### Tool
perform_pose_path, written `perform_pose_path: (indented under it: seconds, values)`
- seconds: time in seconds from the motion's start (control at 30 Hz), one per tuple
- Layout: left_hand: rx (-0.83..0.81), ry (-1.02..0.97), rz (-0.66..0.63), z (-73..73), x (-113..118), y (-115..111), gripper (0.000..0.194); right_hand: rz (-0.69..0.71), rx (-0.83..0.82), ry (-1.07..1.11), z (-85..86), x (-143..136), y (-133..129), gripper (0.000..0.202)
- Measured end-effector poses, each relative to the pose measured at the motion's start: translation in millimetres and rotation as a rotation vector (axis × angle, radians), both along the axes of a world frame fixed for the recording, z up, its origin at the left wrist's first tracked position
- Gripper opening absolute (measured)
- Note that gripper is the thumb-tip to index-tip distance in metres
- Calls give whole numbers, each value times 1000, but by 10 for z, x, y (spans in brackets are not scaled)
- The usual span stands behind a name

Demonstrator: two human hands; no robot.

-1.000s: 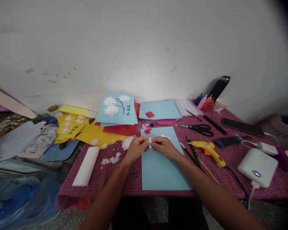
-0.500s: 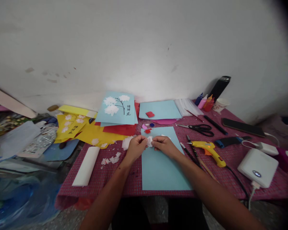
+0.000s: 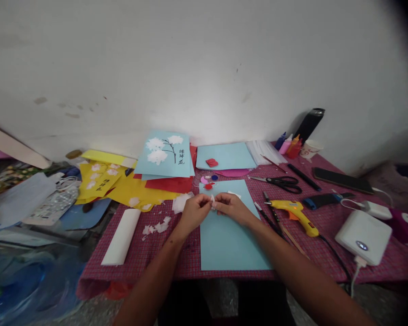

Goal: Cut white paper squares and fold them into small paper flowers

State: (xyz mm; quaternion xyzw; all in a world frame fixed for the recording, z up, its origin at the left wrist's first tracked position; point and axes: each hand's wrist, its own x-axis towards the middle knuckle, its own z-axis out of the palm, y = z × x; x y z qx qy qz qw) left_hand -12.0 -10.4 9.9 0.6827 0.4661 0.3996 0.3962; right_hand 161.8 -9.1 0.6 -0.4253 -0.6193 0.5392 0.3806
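Observation:
Between the fingertips of my left hand [image 3: 197,209] and my right hand [image 3: 231,208] is a small piece of white tissue paper [image 3: 212,199], pinched and bunched up. Both hands are closed on it and nearly touch each other. They are over the upper part of a light blue sheet of paper [image 3: 231,249]. Just past my right fingers, a white scrap [image 3: 234,194] lies at the sheet's top edge. Torn white tissue scraps [image 3: 158,226] rest on the cloth to the left, and a thin white tissue sheet [image 3: 182,202] is beside my left hand.
A roll of white paper [image 3: 122,235] lies left. Scissors [image 3: 282,182], a yellow glue gun [image 3: 295,213] and a white power bank [image 3: 363,237] are on the right. Behind stands a blue card with white flowers [image 3: 165,154]; a black flask [image 3: 311,124] leans on the wall.
The white tissue looks narrower and more bunched between my fingertips, and my hands have come slightly closer together. Everything else shifts only a little with the camera.

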Motion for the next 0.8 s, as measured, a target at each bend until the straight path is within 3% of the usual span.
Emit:
perform_pose_path:
  seconds: [0.23,0.5,0.8]
  values:
    - [34,45,-31,-17,7,2,18,-52,31,-87,2,0,3,29]
    - [-103,-111,31,-69,-30,51,15,-141,91,-116,-98,24,47,25]
    - [-168,-250,55,-118,-31,93,16,-157,79,-35,-86,9,35,25]
